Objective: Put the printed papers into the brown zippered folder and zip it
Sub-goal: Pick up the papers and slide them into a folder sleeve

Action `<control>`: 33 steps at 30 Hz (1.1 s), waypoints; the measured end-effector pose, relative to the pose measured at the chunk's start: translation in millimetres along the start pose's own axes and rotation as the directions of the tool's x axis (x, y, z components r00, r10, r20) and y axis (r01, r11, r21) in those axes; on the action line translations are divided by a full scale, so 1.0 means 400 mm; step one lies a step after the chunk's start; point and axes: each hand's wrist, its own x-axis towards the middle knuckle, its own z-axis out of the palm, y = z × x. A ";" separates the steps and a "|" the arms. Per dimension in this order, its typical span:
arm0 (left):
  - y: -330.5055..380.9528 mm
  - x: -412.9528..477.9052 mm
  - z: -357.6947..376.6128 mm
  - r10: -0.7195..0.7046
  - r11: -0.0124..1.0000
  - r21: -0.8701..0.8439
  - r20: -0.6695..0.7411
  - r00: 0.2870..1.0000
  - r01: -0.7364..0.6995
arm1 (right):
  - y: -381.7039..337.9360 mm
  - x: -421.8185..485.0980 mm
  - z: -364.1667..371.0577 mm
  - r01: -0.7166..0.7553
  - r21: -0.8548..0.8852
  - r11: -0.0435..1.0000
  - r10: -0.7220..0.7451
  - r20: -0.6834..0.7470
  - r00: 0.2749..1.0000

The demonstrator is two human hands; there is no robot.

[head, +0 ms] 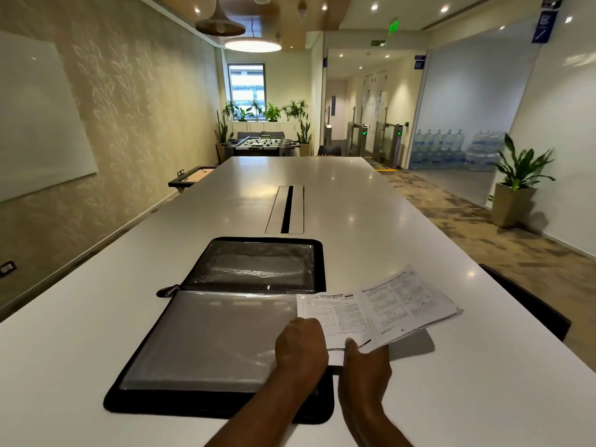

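Note:
The zippered folder point(222, 321) lies open flat on the white table point(451, 366), showing clear plastic sleeves inside and a dark zip border; its zip pull point(166, 291) sticks out at the left of the spine. A stack of printed papers point(383, 309) is held at the folder's right edge, its left corner over the near sleeve and the rest fanned out to the right above the table. My left hand point(301, 346) grips the papers' near left corner. My right hand point(364, 359) pinches their near edge just beside it.
A cable slot point(287, 209) runs along the table's middle beyond the folder. A dark chair back point(532, 304) stands at the table's right edge. A potted plant point(516, 185) is by the right wall, with water bottles behind glass. A whiteboard hangs on the left wall.

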 end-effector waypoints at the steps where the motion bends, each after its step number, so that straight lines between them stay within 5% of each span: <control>1: 0.001 -0.001 -0.001 0.001 1.000 0.008 -0.001 1.000 -0.001 | 0.001 -0.002 0.002 0.004 -0.002 1.000 -0.004 0.006 1.000; 14: -0.028 0.000 -0.022 0.018 0.979 -0.202 -0.008 1.000 -0.019 | -0.003 0.012 -0.011 0.055 0.004 0.998 -0.055 0.070 0.996; 26: -0.020 -0.009 -0.013 0.044 0.990 -0.136 0.088 0.995 -0.032 | -0.015 -0.042 0.010 -0.037 -0.048 0.998 0.042 0.107 0.993; 30: -0.036 -0.001 -0.019 0.027 0.988 -0.153 -0.036 0.999 -0.032 | -0.001 -0.056 0.011 -0.053 -0.041 0.998 0.061 0.259 0.964; 33: -0.080 0.025 0.008 0.080 0.994 -0.060 -0.132 0.988 -0.089 | -0.022 -0.054 -0.008 -0.222 0.079 0.972 0.163 0.452 0.877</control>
